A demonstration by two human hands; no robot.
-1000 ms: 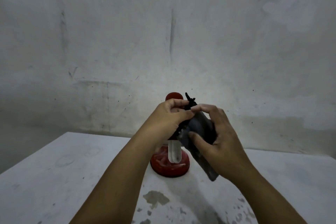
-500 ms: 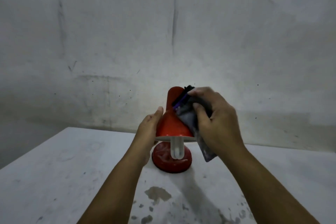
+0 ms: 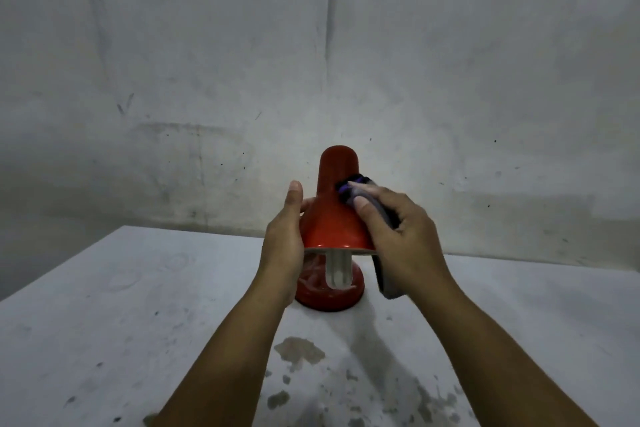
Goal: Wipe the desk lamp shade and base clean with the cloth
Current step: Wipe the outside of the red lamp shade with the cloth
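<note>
A: From the head view, where does the job stand?

B: Early, I'd judge. The red lamp shade [image 3: 332, 218] sits upright over its round red base [image 3: 329, 295] on the pale surface [image 3: 121, 305], close to the wall [image 3: 311, 45]. The right hand [image 3: 401, 236] has its fingers and thumb curled round a dark cloth [image 3: 367, 198] with a purple edge, and presses the bunched end against the right side of the shade, just below the narrow neck.

A: And the other hand?

B: The left hand [image 3: 284, 243] lies against the left side of the shade, fingers fairly straight and pointing up, thumb tip touching the red cone. It looks like a steadying hold, flat against the shade and not a closed grip.

A: So what's done?

B: Hard to say from one look. The cloth is in contact with the upper right of the shade only. The front of the cone looks smooth and red, but I cannot tell clean from dusty in this dim light.

A: What's left?

B: Likely most of it: the rest of the shade round the back and left, the domed top, and the whole base. The base shows pale smears or reflections near the white bulb [image 3: 338, 269], and nothing is touching it. A tail of the cloth hangs down beside the base, apart from it.

A: Anything else there?

B: Dark blotches [image 3: 299, 352] on the surface nearer the camera, between the forearms.
</note>
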